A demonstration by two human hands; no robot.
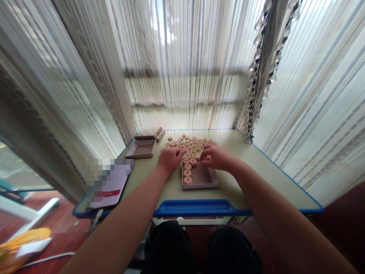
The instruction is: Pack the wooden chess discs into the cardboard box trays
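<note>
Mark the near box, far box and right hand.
Near box (203,175): head view, bare inner floor.
Far box (144,148): head view, bare inner floor.
Right hand (213,156): head view, middle of the hand.

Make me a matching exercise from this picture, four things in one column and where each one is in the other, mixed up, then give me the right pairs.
Column one
1. Tablet
2. Right hand
3. Loose round pieces
4. Yellow-orange item

Column two
A. On the floor, at the lower left
B. Spread over the middle of the desk's far half
C. Near the desk's left edge
D. At the far rim of the open box with a few pieces in it

Right pairs: 1-C, 2-D, 3-B, 4-A
</note>
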